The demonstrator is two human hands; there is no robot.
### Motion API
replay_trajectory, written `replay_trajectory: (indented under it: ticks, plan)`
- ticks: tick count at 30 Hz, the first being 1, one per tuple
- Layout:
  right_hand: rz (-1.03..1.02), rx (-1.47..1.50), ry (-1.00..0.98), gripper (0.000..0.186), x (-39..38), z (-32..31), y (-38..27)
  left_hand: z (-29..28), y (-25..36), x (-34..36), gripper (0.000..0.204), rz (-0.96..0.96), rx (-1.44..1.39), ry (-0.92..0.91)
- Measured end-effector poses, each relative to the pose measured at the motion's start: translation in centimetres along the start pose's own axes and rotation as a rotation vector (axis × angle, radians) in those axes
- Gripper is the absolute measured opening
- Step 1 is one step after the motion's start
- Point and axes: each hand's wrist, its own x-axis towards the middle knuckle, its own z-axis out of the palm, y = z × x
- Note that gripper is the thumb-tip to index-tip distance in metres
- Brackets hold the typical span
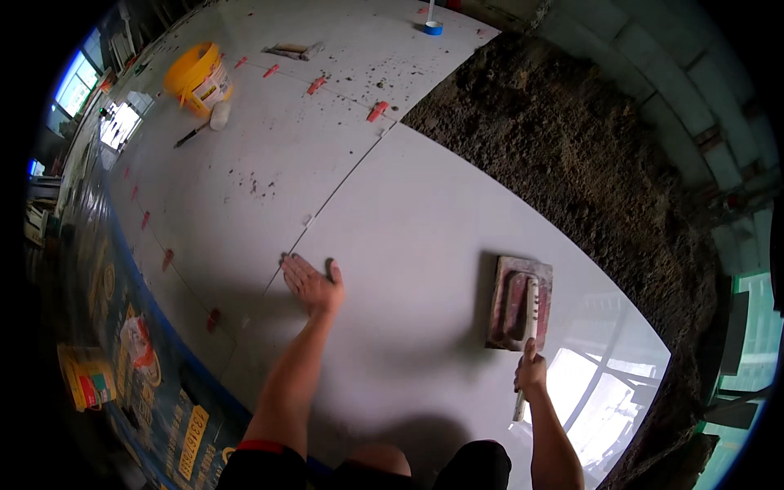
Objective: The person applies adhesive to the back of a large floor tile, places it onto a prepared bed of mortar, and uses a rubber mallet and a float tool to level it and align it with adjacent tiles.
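Observation:
Flat on the big light-grey tile (408, 237), my left hand (310, 282) lies with fingers stretched out. Its fingertips reach the narrow joint (347, 178) to the neighbouring tile. My right hand (531, 374) is closed around a pale stick-like handle (532, 306) with dark spots. The handle's upper end lies over a reddish rectangular float (506, 306) with a worn, dirty face, above the same tile. Whether handle and float are joined, I cannot tell. Small white clips (308, 220) sit in the joint.
Dark loose mortar (563, 139) borders the tile on the right, beside a block wall (661, 106). A yellow bucket (198, 79), a white-headed mallet (219, 116), red wedges (317, 85) and blue tape (433, 28) lie on farther tiles. Blue printed sheeting (147, 359) runs along the left.

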Motion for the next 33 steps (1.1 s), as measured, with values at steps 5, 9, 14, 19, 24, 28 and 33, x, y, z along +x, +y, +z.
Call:
replay_trajectory:
  ticks: [5,9,14,19,24,28,33]
  plan:
    - [-0.005,-0.064,0.146,0.067,0.1,1.2,-0.4,0.6,2.5,2.3,0.090,-0.339,-0.067,0.050]
    - [0.022,-0.014,0.097,0.067,1.3,0.7,-0.4,0.6,3.2,3.3,0.087,-0.401,-0.030,0.053]
    - [0.080,-0.013,0.049,0.064,3.3,0.8,-5.9,-0.1,3.7,3.8,0.084,-0.441,-0.030,-0.005]
    - [0.137,-0.009,0.096,0.061,4.3,-2.3,-15.9,-0.2,4.1,4.2,0.084,-0.394,0.023,0.054]
    - [-0.151,0.149,0.218,0.056,-4.4,-11.5,-21.7,0.4,3.7,4.1,0.082,-0.357,0.085,0.086]
    - [-0.491,0.419,0.631,0.044,-6.2,-9.8,-16.8,1.3,3.7,4.2,0.083,-0.370,0.099,0.121]
    - [0.316,-0.063,0.323,0.055,2.9,1.4,-10.5,1.3,3.5,3.9,0.084,-0.377,0.117,0.064]
